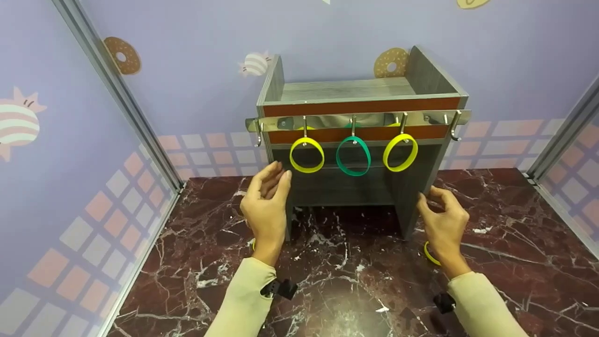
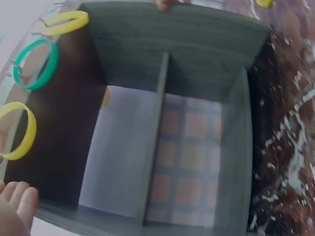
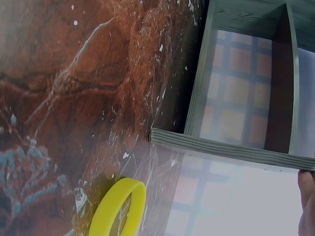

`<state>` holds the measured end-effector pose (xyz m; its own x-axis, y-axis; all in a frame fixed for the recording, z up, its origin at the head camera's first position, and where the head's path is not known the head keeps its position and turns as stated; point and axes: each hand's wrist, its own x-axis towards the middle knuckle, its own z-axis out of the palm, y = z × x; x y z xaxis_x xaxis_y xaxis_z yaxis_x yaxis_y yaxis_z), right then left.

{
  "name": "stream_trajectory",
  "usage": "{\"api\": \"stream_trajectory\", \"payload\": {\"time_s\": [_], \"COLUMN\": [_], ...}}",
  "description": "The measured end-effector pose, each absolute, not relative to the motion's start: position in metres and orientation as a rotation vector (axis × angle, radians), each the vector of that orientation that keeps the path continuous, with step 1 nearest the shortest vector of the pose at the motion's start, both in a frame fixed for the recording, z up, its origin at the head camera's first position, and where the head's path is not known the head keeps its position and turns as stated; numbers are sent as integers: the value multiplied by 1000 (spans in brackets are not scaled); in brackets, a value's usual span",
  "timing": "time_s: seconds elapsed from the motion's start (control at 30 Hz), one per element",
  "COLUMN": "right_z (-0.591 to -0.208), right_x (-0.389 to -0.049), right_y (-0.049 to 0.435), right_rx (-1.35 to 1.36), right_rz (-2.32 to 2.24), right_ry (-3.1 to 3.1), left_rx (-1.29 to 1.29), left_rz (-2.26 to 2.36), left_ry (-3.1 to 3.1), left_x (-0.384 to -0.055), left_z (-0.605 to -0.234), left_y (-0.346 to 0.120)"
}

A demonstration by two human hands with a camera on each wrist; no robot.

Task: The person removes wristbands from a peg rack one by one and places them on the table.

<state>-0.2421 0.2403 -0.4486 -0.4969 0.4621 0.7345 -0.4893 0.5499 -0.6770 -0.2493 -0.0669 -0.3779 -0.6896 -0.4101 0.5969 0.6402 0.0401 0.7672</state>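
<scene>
A grey wooden shelf (image 1: 344, 187) bears a metal hook rail (image 1: 327, 122) across its front. From three of the hooks hang a yellow ring (image 1: 319, 159), a green ring (image 1: 368, 164) and a second yellow ring (image 1: 414, 157). My left hand (image 1: 266, 206) is by the shelf's left side, just below the first yellow ring, its fingers loosely bent around nothing. On the other side my right hand (image 1: 444, 220) has its fingertips at the front edge of the right side panel (image 1: 414, 201); whether they press on it is unclear. Neither hand holds a ring.
Another yellow ring (image 3: 106, 211) lies on the dark red marbled table (image 1: 337, 299) near my right wrist. Mostly hidden behind my left wrist is a bit of yellow (image 1: 253, 244). Patterned walls (image 1: 187, 84) enclose the table at the back and sides. Both outermost hooks carry nothing.
</scene>
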Motion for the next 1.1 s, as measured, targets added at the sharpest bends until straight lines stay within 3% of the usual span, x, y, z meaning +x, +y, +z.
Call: {"api": "stream_trajectory", "payload": {"time_s": [0.33,1.1], "right_z": [-449,-452], "right_x": [-242,-244], "right_y": [239,240], "right_rx": [8,-15], "right_rz": [1158,1153], "right_ry": [-1742,-1747], "left_rx": [-250,-413], "left_rz": [-2062,-2137], "left_ry": [-1546,-1461], "left_x": [-255,-245], "left_z": [-363,-319], "left_y": [-64,-66]}}
